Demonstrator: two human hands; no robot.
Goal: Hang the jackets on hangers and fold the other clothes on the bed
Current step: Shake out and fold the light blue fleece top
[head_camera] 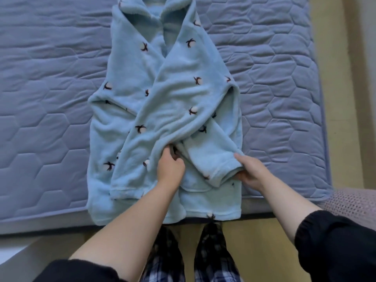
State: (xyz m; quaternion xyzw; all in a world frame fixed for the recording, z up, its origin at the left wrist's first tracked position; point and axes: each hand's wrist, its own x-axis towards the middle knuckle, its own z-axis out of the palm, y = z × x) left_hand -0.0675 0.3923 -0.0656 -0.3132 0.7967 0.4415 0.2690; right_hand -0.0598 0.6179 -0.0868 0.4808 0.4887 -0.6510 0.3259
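One robe [162, 88] lies on the bed [50, 78], and it is the only garment on the quilted blue-grey cover. It lies front up and lengthwise, with its collar [142, 11] at the far end and its hem at the near edge, just in front of the person. The hem hangs slightly over that edge.

The robe is pale blue fleece, soft and thick, scattered with small white puffs on dark twig shapes. Its front panels overlap below the open collar. Both sleeves are folded in across the chest and cross each other. One runs from the right shoulder down toward the lower left, and its end lies flat near the hem. The other comes out from beneath it and points to the lower right, ending in a cuff [215, 171]. A patch pocket [195, 188] shows between the two sleeve ends.

The left hand [169, 168] is at the crossing of the sleeves, with its fingers curled into a fold of the fleece and gripping it. The right hand [251, 174] holds the cuff at its outer corner, with the thumb on top and the fingers tucked underneath, so the fabric is pinched between them.

Both forearms are bare, and black sleeves [335, 241] are pushed up toward the elbows. Checked trousers [166, 251] stand on a yellowish floor [254, 231] below. A grey textured cloth [354, 204] lies at the bed's near right corner.
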